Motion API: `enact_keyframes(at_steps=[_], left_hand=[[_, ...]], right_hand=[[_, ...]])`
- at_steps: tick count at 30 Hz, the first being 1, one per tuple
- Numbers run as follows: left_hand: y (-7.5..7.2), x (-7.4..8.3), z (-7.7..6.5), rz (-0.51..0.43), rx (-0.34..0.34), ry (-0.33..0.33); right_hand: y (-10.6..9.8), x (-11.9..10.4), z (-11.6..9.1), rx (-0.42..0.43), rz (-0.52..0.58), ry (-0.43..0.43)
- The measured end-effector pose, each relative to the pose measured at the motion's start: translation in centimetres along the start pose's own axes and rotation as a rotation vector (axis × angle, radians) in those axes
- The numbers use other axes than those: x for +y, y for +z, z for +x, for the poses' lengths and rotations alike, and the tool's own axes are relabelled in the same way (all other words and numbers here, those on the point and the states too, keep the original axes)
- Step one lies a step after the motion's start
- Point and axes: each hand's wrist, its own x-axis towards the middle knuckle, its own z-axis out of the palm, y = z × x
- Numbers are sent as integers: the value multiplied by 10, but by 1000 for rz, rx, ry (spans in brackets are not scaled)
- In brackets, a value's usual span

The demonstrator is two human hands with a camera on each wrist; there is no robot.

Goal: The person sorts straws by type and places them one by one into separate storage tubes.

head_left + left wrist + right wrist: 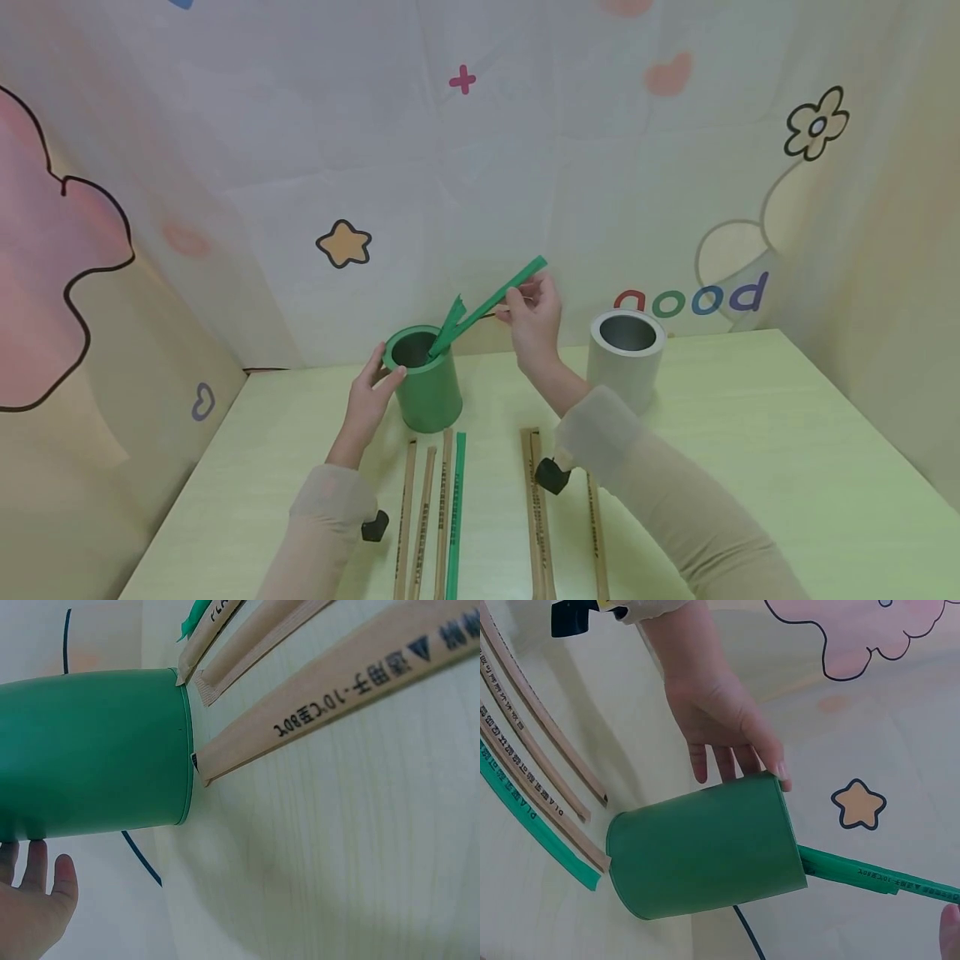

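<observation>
A green cylindrical cup (431,396) stands on the table, and two green paper-wrapped straws lean out of its mouth. My left hand (369,400) holds the cup by its left side, thumb near the rim. In the left wrist view, fingertips (35,851) touch the cup wall. My right hand (536,321) pinches the longer green wrapped straw (498,296) near its upper end; its lower end is inside the cup. The shorter-looking green straw (452,317) stands beside it. How far both reach down is hidden.
A white cup (626,367) stands at the back right. Brown wrapped straws (422,517) and a green one (457,512) lie in front of the green cup. More brown straws (536,517) lie near the right forearm. A patterned curtain (480,167) hangs behind the table.
</observation>
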Motion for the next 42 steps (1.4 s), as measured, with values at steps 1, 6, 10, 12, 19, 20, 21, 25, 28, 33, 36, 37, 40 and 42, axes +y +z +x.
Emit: enact_keyframes(at_steps=[1, 6, 10, 12, 19, 20, 21, 25, 28, 33, 36, 37, 40, 42], left_hand=[[0, 0, 0, 1, 0, -2], [0, 1, -1, 0, -7, 9], [-1, 3, -3, -3, -11, 26], [-1, 4, -4, -4, -10, 28], [-1, 4, -3, 8, -3, 29], [-1, 3, -3, 12, -6, 33], [-1, 2, -2, 14, -5, 31], [-1, 1, -1, 10, -8, 26], [-1, 5, -1, -3, -11, 10], [-1, 19, -9, -18, -20, -12], [0, 26, -13, -15, -21, -12], [0, 27, -13, -12, -21, -11], [1, 27, -13, -13, -17, -12], [1, 26, -13, -14, -17, -12]], right_hand=[[0, 2, -1, -5, -5, 0], [2, 11, -4, -31, -77, 12], [4, 17, -6, -63, -158, 25], [5, 20, -7, -79, -182, 34], [9, 30, -9, -135, -277, 64], [10, 31, -9, -142, -285, 63], [10, 32, -10, -150, -293, 64], [13, 37, -13, -171, -336, 61], [16, 41, -15, -190, -384, 53], [18, 49, -20, -232, -456, 49], [19, 51, -24, -254, -478, 60], [19, 52, -26, -259, -480, 64], [18, 54, -28, -278, -493, 82], [16, 57, -30, -288, -499, 92]])
